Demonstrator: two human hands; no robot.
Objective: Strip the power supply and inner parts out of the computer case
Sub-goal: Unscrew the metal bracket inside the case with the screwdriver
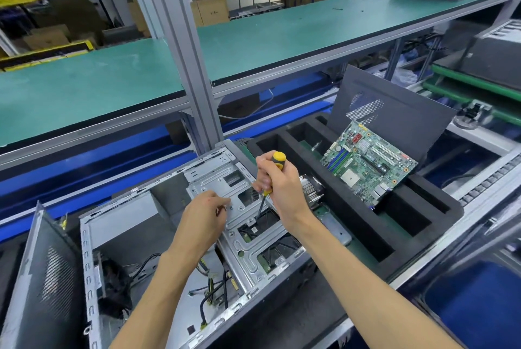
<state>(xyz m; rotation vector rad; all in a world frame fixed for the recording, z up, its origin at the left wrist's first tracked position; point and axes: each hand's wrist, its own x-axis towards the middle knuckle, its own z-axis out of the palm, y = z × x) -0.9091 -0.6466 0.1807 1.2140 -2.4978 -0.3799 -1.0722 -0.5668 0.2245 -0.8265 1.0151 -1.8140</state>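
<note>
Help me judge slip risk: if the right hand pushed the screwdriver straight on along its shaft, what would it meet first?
The right hand drives the screwdriver down at the metal drive bracket; its tip seems already there, though contact is unclear.

Two bare forearms come into view from the lower edge, uncovered from elbow to wrist, with no sleeve showing. The left hand point(207, 212) and right hand point(277, 182) wear no gloves, rings, watch or wristband. A small reddish mark sits on the left hand's back.
</note>
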